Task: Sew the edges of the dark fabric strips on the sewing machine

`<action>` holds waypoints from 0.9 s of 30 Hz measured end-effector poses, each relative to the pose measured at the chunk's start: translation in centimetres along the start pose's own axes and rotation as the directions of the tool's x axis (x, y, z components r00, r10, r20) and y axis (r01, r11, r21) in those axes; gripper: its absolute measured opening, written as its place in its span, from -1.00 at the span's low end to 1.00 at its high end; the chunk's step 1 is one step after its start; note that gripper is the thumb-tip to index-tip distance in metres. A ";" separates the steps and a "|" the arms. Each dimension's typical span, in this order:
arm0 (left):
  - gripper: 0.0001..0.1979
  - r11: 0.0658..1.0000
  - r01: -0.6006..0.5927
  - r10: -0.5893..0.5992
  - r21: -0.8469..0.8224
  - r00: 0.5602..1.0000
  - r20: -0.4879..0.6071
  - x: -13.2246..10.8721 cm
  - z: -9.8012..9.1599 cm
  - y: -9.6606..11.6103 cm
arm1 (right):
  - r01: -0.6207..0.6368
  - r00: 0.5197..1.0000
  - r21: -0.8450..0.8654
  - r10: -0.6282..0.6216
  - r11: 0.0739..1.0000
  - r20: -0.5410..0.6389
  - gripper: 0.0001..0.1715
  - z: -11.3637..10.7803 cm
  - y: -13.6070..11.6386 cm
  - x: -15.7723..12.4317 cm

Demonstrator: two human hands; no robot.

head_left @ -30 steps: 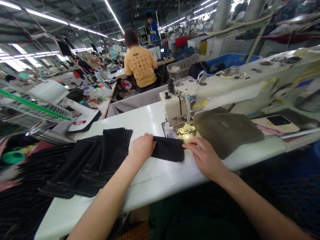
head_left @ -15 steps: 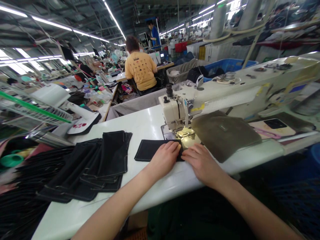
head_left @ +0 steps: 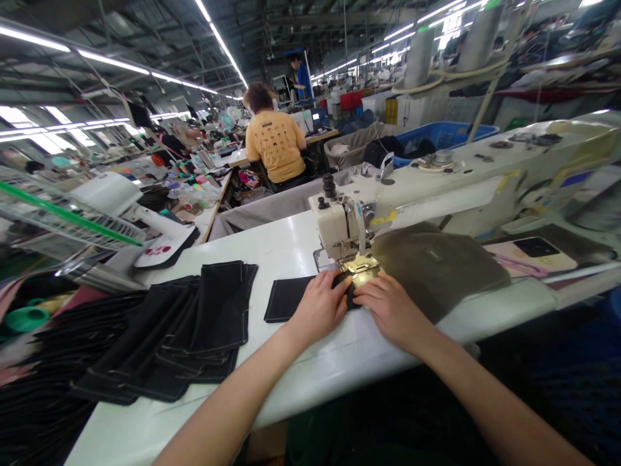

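Observation:
A small black fabric piece [head_left: 288,298] with pale stitching lies flat on the white table [head_left: 272,249], its right end under the head of the cream sewing machine [head_left: 339,223]. My left hand [head_left: 320,307] presses down on the piece's right part, fingers laid flat. My right hand [head_left: 391,310] rests beside it, fingertips pinching the fabric edge just before the brass presser foot [head_left: 359,265]. The two hands almost touch.
A fanned stack of black fabric pieces [head_left: 194,323] lies to the left, more dark cloth hangs off the table's left edge. An olive-grey cloth [head_left: 436,265] covers the machine bed on the right. A person in a yellow shirt [head_left: 276,145] sits ahead, back turned.
The folded black piece has been spread flat and slid right toward the needle. My left hand moved from its left end to its right end, close to my right hand.

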State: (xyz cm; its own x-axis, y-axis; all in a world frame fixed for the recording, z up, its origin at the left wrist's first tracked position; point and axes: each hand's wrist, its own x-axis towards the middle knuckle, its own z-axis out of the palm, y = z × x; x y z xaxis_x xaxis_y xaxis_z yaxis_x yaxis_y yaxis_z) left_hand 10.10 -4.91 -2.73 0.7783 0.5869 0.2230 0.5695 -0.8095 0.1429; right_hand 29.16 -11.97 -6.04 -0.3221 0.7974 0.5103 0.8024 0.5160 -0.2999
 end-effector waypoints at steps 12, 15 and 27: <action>-0.66 1.000 -0.002 0.002 -0.004 1.000 -0.017 0.3 -0.1 0.1 | -0.006 1.000 0.017 0.005 1.000 0.014 -0.63 0.1 0.5 -0.1; -0.66 1.000 -0.010 0.009 -0.007 1.000 -0.017 0.3 -0.1 0.0 | 0.003 1.000 0.019 -0.003 1.000 0.004 -0.63 0.1 0.5 0.0; -0.70 0.988 -0.149 0.149 -0.027 0.989 0.011 -1.7 -0.6 0.9 | 0.038 0.998 0.003 -0.038 0.999 0.049 -0.61 -0.4 -0.2 -0.7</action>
State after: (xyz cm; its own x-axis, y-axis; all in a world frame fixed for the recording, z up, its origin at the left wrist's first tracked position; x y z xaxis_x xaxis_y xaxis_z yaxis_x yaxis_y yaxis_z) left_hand 9.18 -6.67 -2.44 0.8575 0.4596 0.2311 0.4397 -0.8880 0.1345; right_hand 29.50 -12.78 -6.02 -0.3766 0.7917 0.4810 0.7880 0.5468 -0.2830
